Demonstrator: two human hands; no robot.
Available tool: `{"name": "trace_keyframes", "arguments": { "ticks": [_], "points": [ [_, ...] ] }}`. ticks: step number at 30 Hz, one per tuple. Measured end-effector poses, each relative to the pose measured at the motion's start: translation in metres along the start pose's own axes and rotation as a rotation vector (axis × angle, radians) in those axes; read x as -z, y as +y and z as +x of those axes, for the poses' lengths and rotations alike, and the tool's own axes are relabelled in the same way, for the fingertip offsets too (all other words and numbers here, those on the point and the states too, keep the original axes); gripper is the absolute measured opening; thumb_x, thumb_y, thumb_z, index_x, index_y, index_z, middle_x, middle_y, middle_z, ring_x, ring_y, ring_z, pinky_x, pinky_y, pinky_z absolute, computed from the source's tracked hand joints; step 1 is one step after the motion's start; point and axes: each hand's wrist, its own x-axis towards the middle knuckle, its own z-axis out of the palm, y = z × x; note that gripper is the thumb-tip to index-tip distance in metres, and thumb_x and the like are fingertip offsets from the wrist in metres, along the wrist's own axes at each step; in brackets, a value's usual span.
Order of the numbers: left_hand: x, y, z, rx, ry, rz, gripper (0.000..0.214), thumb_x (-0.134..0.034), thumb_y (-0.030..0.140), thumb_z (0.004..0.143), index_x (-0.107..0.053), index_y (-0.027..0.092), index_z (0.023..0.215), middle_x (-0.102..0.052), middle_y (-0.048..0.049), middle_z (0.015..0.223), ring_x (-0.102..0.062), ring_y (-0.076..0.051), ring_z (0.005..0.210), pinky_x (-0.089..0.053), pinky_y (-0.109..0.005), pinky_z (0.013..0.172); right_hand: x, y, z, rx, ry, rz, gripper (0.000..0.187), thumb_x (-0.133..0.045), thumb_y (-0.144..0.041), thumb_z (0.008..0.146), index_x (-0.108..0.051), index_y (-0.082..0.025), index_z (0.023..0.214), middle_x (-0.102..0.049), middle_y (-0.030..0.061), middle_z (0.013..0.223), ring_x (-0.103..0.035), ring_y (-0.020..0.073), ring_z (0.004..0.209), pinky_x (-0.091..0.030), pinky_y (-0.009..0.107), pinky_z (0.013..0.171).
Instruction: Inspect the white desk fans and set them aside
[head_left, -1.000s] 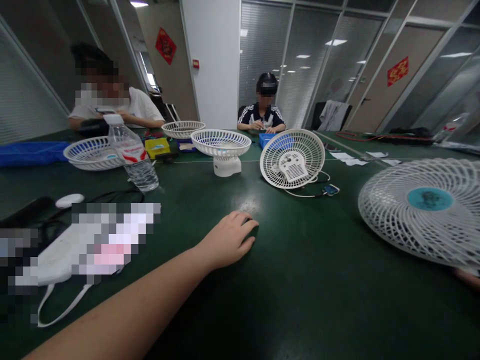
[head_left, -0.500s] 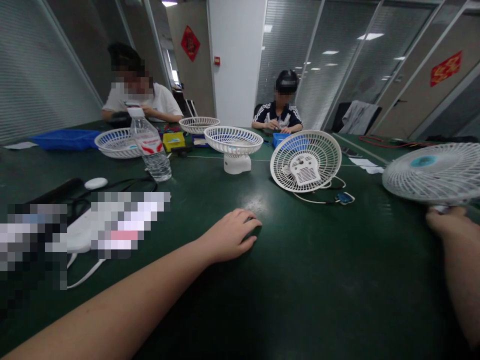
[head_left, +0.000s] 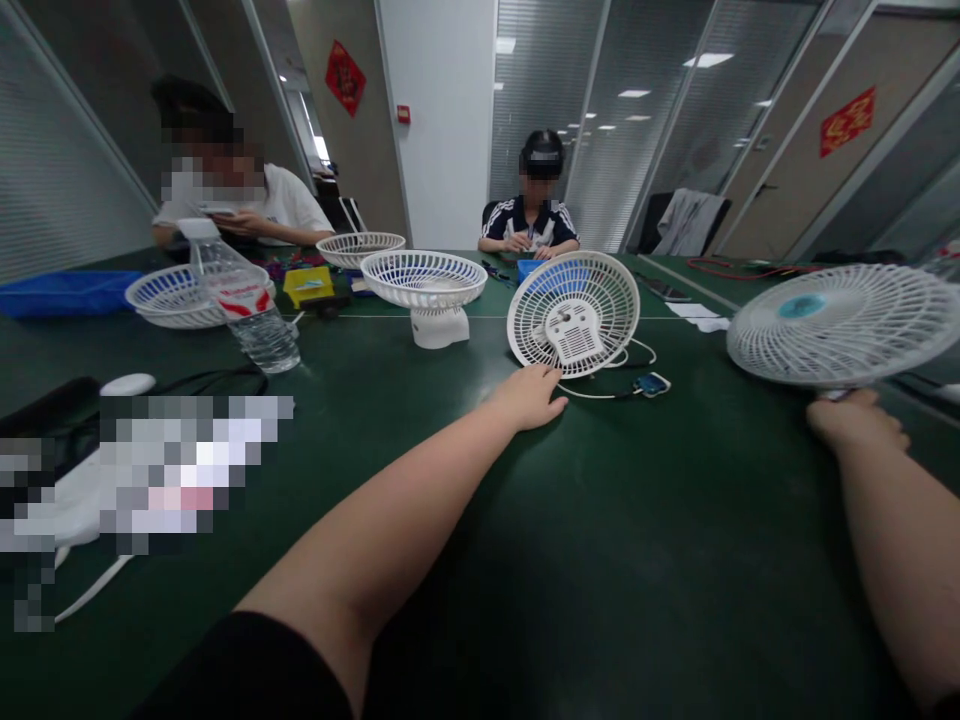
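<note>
My left hand (head_left: 529, 397) reaches forward over the table with its fingers stretched out and holds nothing. Its fingertips are at the lower rim of a tilted white fan grille (head_left: 525, 325), which has a vented motor housing (head_left: 579, 332); whether they touch is unclear. A white cable runs from behind this grille to a small blue circuit board (head_left: 651, 384). On the right, my right hand (head_left: 859, 420) is closed under a white caged fan (head_left: 870, 320) with a teal hub, gripping it from below; the gripped part is mostly hidden.
A white fan base with an upturned grille (head_left: 439, 325) stands mid-table. Left of it are more grilles (head_left: 180, 312), a water bottle (head_left: 255, 325), a yellow box (head_left: 309, 287) and a blue tray (head_left: 67, 293). Two people sit across the green table (head_left: 600, 560).
My left hand has moved forward and right, up to the tilted grille's lower rim. My right hand still holds the caged fan. The whole view has shifted slightly.
</note>
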Motion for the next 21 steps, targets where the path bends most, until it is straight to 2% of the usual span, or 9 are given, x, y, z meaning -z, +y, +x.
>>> {"name": "trace_keyframes", "arguments": {
  "ticks": [3,6,11,15,18,21],
  "points": [
    [0.004,0.002,-0.007,-0.001,-0.027,-0.003,0.051,-0.044,0.041,0.092,-0.045,0.012,0.134,-0.051,-0.0151,0.135,-0.049,-0.027,0.122,-0.04,-0.036,0.1,0.002,0.001,0.001,-0.041,-0.006,0.018,0.079,-0.051,-0.047,0.074,-0.033,-0.01,0.142,-0.041,0.03,0.13,-0.035,0.0424,0.128,-0.032,0.058,0.099],
    [0.015,0.007,-0.029,-0.027,-0.065,-0.001,0.052,-0.043,0.043,0.092,-0.046,0.012,0.133,-0.052,-0.0147,0.133,-0.051,-0.027,0.12,-0.043,-0.036,0.097,0.003,0.002,0.0,-0.05,0.009,0.054,0.079,-0.053,-0.048,0.072,-0.036,-0.01,0.14,-0.042,0.0298,0.13,-0.035,0.0421,0.128,-0.031,0.057,0.101],
    [0.036,0.03,-0.079,-0.075,-0.134,0.008,0.06,-0.047,0.049,0.089,-0.043,0.012,0.137,-0.051,-0.0151,0.136,-0.053,-0.029,0.117,-0.047,-0.039,0.093,0.003,0.003,-0.001,-0.067,0.055,0.136,0.081,-0.061,-0.045,0.066,-0.041,-0.01,0.137,-0.043,0.0311,0.128,-0.036,0.043,0.128,-0.032,0.058,0.099],
    [0.05,0.061,-0.131,-0.092,-0.183,0.009,0.065,-0.051,0.051,0.086,-0.044,0.011,0.137,-0.048,-0.0163,0.14,-0.049,-0.03,0.124,-0.044,-0.041,0.1,0.002,0.004,-0.002,-0.076,0.104,0.221,0.086,-0.067,-0.046,0.062,-0.043,-0.01,0.137,-0.043,0.0316,0.127,-0.037,0.0443,0.127,-0.033,0.059,0.099],
    [0.054,0.08,-0.168,-0.088,-0.201,0.0,0.067,-0.052,0.046,0.087,-0.039,0.008,0.14,-0.044,-0.0195,0.143,-0.044,-0.032,0.129,-0.039,-0.044,0.105,0.002,0.003,-0.007,-0.074,0.176,0.293,0.099,-0.073,-0.052,0.056,-0.039,-0.012,0.14,-0.041,0.0307,0.129,-0.036,0.0464,0.126,-0.033,0.061,0.099],
    [0.054,0.087,-0.19,-0.107,-0.183,-0.025,0.061,-0.045,0.041,0.092,-0.037,0.007,0.142,-0.042,-0.0196,0.145,-0.038,-0.031,0.135,-0.032,-0.044,0.111,0.003,0.004,-0.011,-0.025,0.24,0.348,0.121,-0.08,-0.056,0.045,-0.027,-0.017,0.146,-0.035,0.0271,0.137,-0.031,0.0441,0.13,-0.032,0.057,0.103]
  ]
}}
